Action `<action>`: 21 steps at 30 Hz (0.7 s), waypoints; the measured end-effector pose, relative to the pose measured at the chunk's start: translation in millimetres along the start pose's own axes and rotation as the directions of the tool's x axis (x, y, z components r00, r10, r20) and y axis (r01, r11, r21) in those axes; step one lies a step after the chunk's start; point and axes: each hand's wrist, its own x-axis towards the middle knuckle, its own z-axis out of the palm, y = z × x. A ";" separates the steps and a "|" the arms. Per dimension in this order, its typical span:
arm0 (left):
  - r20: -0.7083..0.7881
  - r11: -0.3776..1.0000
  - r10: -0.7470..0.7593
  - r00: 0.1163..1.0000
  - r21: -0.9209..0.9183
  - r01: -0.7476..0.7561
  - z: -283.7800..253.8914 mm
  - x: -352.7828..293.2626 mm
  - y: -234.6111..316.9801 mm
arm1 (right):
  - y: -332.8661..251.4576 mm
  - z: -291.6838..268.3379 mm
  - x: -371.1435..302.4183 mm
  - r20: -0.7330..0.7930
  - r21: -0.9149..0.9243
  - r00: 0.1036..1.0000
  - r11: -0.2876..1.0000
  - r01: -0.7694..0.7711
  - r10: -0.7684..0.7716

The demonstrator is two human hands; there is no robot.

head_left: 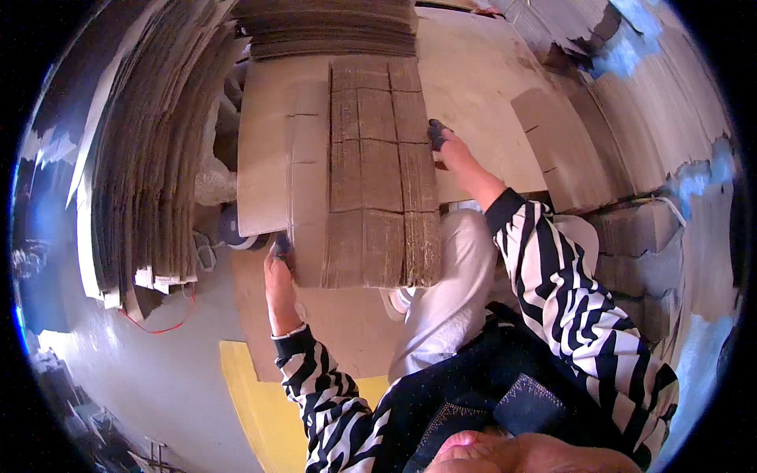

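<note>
A long stack of flat, slotted brown cardboard pieces (378, 173) lies in front of me, its layered edges facing right. Along its left side, a wider sheet of cardboard (307, 189) with slits sticks out from the stack. My left hand (281, 254), with dark-covered fingertips, is closed on the near left edge of that sheet. Against the stack's far right side, my right hand (445, 138) presses its dark-covered fingers at the edge; the fingertips are partly hidden. Underneath is a pale board surface (481, 71).
Tall bundles of cardboard (150, 158) stand at the left, with a red strap (169, 327) by them on the floor. Another cardboard pile (331, 31) sits at the far end. More stacked cardboard (654, 102) lines the right. A yellow sheet (252, 402) lies on the floor near me.
</note>
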 end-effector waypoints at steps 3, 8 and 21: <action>0.022 0.986 0.168 0.986 0.003 -0.168 26.4 -15.4 19.7 | 13.5 4.2 4.5 0.071 0.068 0.994 0.995 0.076 -0.081; 0.329 0.825 0.352 0.876 0.333 -0.456 76.2 -61.3 71.0 | 22.2 22.8 6.0 0.000 -0.052 0.969 0.968 0.246 -0.246; 0.399 0.828 0.115 0.910 0.468 -0.310 95.3 -19.8 73.9 | -6.4 45.6 -25.9 0.183 0.080 0.983 0.997 0.007 -0.022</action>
